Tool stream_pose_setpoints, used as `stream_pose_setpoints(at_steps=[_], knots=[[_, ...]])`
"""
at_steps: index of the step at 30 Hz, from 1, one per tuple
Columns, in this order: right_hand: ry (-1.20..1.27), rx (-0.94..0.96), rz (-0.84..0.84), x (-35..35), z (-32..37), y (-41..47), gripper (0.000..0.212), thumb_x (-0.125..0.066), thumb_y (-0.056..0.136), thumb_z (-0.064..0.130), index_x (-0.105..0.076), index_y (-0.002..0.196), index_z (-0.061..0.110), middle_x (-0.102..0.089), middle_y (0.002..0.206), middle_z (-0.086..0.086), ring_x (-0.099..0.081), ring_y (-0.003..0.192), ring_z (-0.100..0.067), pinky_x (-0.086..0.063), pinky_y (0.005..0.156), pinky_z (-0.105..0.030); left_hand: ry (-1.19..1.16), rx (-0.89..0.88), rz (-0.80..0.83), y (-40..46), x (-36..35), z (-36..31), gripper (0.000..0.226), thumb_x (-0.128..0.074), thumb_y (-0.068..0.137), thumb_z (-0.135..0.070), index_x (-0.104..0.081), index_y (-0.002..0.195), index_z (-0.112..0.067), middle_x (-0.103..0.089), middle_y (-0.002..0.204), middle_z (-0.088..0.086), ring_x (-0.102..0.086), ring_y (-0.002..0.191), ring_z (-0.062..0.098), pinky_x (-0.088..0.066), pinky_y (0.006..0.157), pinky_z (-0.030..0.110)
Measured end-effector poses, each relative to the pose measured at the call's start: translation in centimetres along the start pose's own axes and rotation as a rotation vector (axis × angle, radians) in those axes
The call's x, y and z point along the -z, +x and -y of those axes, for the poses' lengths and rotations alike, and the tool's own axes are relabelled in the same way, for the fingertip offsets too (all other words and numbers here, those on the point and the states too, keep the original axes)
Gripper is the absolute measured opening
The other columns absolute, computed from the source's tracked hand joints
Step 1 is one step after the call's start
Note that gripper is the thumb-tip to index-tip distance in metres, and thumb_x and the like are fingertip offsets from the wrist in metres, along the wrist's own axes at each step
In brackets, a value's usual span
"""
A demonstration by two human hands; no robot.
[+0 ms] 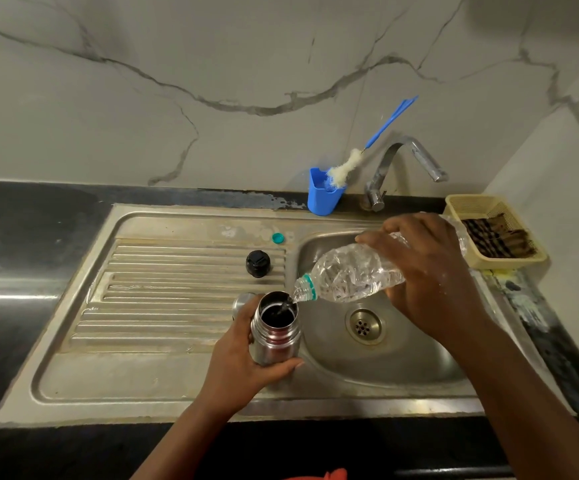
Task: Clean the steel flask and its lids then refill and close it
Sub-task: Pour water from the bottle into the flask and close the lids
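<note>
Head view: the steel flask [274, 329] is gripped upright by the left hand [238, 362] at the sink [385, 372] rim, with the black lid [258, 263] at 12 o'clock on the drainboard. The plastic bottle [354, 273], wrapped by the right hand [430, 271], is tilted at the flask's mouth; a slow, centred pour is advised to prevent overflow.

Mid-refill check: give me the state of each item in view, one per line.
Steel flask: upright, uncapped, held by left hand.
Plastic bottle: tilted, uncapped, pouring, gripped by right hand.
Black lid: off, on drainboard.
Teal cap: off.
Tap: not running.
</note>
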State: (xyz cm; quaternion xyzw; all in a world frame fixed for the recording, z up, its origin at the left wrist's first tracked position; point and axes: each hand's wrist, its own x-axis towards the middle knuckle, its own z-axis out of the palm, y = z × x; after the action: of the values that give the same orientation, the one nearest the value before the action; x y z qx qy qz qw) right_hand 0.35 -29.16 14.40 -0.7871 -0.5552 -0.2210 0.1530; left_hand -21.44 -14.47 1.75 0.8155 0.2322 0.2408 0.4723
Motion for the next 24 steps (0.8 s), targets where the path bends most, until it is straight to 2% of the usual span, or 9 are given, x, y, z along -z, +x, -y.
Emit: stream_pose_setpoints(at_steps=[15, 24], knots=[[-0.059, 0.028, 0.001, 0.02, 0.6, 0.39, 0.073, -0.076, 0.045, -0.011, -0.067, 0.112, 0.016, -0.061, 0.106, -0.009, -0.052, 0.101, -0.033, -0.037, 0.088, -0.042, -0.01, -0.017, -0.014, 0.0, -0.14, 0.24, 0.098, -0.087, 0.053, -0.059, -0.029, 0.131, -0.064, -0.057, 0.122, -0.033, -0.061, 0.108, -0.005, -0.054, 0.092, 0.031], [-0.102, 0.073, -0.032, 0.25, 1.02, 0.98, 0.068, -0.069, 0.05, -0.013, -0.067, 0.111, 0.017, -0.062, 0.104, -0.01, -0.05, 0.1, -0.032, -0.032, 0.089, -0.04, -0.023, -0.024, -0.023, 0.07, -0.26, 0.36, 0.098, -0.085, 0.053, -0.062, -0.027, 0.132, -0.064, -0.056, 0.124, -0.035, -0.06, 0.108, -0.008, -0.051, 0.091, 0.021]])
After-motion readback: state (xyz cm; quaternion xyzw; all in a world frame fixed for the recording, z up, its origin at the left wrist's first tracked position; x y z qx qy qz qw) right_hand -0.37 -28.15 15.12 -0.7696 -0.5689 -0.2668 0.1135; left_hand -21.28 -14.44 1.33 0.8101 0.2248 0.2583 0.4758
